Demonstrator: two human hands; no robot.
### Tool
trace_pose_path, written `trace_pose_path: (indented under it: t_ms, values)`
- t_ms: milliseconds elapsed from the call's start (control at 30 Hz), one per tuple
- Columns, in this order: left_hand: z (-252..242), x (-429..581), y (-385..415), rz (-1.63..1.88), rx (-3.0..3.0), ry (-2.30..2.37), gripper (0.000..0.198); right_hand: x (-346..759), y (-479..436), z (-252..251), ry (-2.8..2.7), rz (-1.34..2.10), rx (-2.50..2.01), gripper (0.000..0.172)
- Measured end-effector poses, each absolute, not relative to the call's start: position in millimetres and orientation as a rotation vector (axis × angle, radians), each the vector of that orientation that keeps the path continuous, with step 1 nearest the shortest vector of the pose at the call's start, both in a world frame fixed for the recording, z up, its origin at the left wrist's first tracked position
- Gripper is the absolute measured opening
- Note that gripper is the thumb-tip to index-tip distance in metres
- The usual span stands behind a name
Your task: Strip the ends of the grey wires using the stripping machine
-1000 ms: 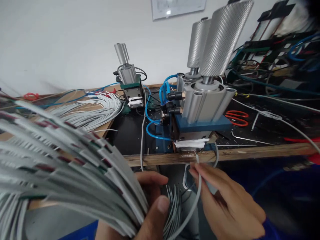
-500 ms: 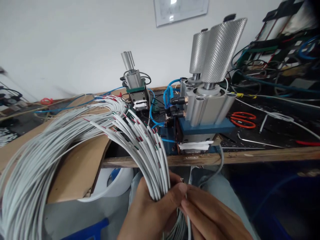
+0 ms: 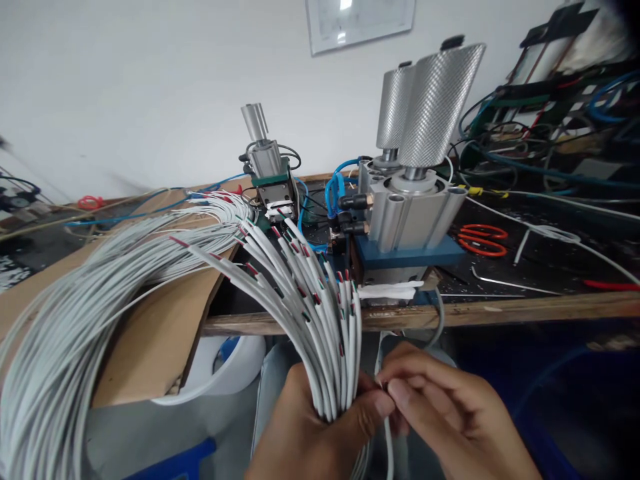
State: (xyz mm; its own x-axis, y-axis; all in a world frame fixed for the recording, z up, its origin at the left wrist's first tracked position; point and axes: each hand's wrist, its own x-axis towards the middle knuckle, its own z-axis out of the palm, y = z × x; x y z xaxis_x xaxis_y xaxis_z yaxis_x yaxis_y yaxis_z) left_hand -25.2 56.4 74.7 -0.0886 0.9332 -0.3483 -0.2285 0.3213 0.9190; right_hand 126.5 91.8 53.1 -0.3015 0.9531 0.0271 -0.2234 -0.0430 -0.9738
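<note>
A bundle of grey-white cables (image 3: 320, 327) fans upward out of my left hand (image 3: 320, 427), whose fingers and thumb wrap round it. Short red, green and dark wire ends show at the cable tips. Just right of the bundle, my right hand (image 3: 440, 407) pinches the end of a single cable (image 3: 389, 440) between thumb and fingers, close to my left thumb. The very tip in the pinch is small and partly hidden. Both hands are in front of the bench edge, above my lap.
A larger coil of cables (image 3: 100, 287) lies on cardboard (image 3: 155, 340) at the left. Pneumatic presses (image 3: 415, 213) with knurled cylinders stand on the bench, and a smaller one (image 3: 270, 160) is further back. Orange-handled scissors (image 3: 483, 240) lie right, and a white bucket (image 3: 235, 373) sits below.
My right hand has opened its grip somewhat and shifted right and up, now pinching at the cable's end. The bundle in my left hand has moved slightly right and down.
</note>
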Motion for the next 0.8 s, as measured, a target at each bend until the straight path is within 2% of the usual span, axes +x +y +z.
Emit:
trace_pose_path:
  t_ms: [200, 333, 600, 800]
  values:
    - [81.8, -19.6, 62.4, 1.118, 0.829, 1.116, 0.03, 128.5, 94.4, 50.5, -1.092, 1.781, -0.819, 0.019]
    - [75.1, -20.3, 60.9, 1.116, 0.819, 1.234, 0.034, 122.5, 91.4, 47.0, -0.945, 1.84, -0.691, 0.017]
    - [80.5, -25.7, 61.6, 1.029, 0.851, 1.234, 0.041, 99.4, 79.7, 27.3, -0.889, 1.384, -0.714, 0.014]
    - [79.4, -24.0, 61.1, 1.078, 0.853, 1.238, 0.042, 91.2, 74.7, 29.8, -0.831, 1.357, -0.727, 0.016]
